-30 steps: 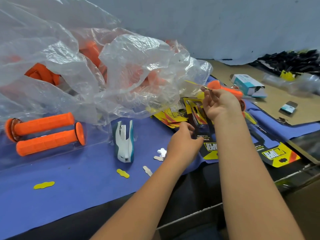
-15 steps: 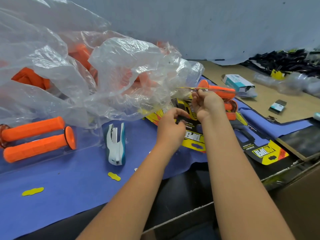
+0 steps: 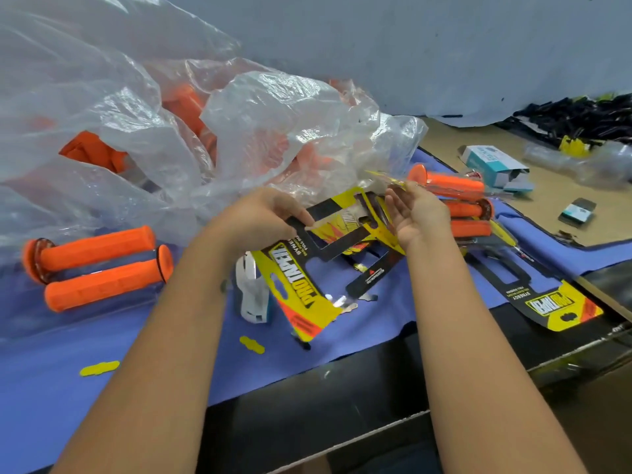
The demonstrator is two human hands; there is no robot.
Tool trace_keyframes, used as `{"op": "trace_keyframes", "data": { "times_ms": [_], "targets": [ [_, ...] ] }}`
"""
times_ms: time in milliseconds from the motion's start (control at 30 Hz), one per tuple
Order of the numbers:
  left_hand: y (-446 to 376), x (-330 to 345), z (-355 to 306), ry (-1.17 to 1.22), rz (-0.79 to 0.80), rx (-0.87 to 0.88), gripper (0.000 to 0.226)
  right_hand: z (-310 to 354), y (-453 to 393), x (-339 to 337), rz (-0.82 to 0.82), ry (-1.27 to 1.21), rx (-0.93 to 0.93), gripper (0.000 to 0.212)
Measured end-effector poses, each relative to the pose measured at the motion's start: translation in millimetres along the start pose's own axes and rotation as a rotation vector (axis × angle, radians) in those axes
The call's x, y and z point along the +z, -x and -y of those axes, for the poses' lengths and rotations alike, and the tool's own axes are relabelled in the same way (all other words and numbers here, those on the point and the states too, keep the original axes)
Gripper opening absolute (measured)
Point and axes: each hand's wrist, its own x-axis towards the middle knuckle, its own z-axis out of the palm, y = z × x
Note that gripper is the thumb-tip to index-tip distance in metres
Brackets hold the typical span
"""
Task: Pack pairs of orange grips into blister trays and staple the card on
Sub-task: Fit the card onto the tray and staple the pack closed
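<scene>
From the head camera, the main change since half a second ago is the card (image 3: 309, 268): the yellow-and-black printed sheet that lay low among the stack under both hands is now lifted off the blue cloth (image 3: 102, 354) and tilted, its yellow end hanging toward the person. The left hand (image 3: 260, 217) has risen with it and pinches the card's black cut-out frame between thumb and fingers, knuckles up, forearm reaching in from the lower left. The right hand (image 3: 415, 213) was closed against the packed tray (image 3: 455, 200); now its palm faces left with fingers extended upward and loosely spread. Its fingertips appear to touch the clear edge of the tray's plastic, though the film is too faint to be sure it grips anything.

That tray holds orange grips (image 3: 448, 183) just right of the right hand. Another pair of orange grips (image 3: 99, 265) lies in a clear tray at the far left, below the crumpled plastic bag (image 3: 143, 131). The white and teal stapler (image 3: 253, 295) stands on the cloth, partly hidden behind the lifted card. A second printed card (image 3: 561, 302) lies flat at the table's right edge.
</scene>
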Motion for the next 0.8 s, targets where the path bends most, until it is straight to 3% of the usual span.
{"op": "trace_keyframes", "data": {
  "times_ms": [133,200,300,400,467,533,600,700,800],
  "targets": [
    [27.0,-31.9,19.6,0.104,0.092,0.065,0.038,-3.7,11.4,10.1,0.034,0.286,0.034,0.021],
    [35.8,-44.4,33.5,0.101,0.032,0.052,0.037,-13.2,19.9,21.3,0.075,0.524,0.058,0.032],
    [45.1,-59.1,54.4,0.174,-0.197,0.015,0.037,-40.9,37.6,43.1,0.045,0.735,-0.115,0.036],
    [53.8,-65.1,71.9,0.301,-0.41,0.003,0.034,-79.5,68.6,59.5,0.012,0.884,-0.603,0.023],
    [57.6,-66.6,84.2,0.27,-0.611,0.026,0.03,-105.5,92.4,68.4,0.164,0.903,-0.79,0.018],
    [58.8,-67.0,94.8,0.236,-0.82,0.034,0.025,-127.2,106.9,74.9,0.322,0.973,-0.843,0.016],
    [61.0,-66.7,104.0,0.395,-0.942,0.046,0.024,-141.7,116.1,77.1,0.443,1.063,-0.858,0.014],
    [66.8,-65.0,109.9,0.898,-0.842,0.09,0.025,-149.6,126.1,75.3,0.553,1.109,-0.995,0.012],
    [67.1,-58.2,110.6,1.199,-0.616,0.162,0.035,-150.1,128.4,74.7,0.711,1.104,-0.853,0.021]
  ]
}}
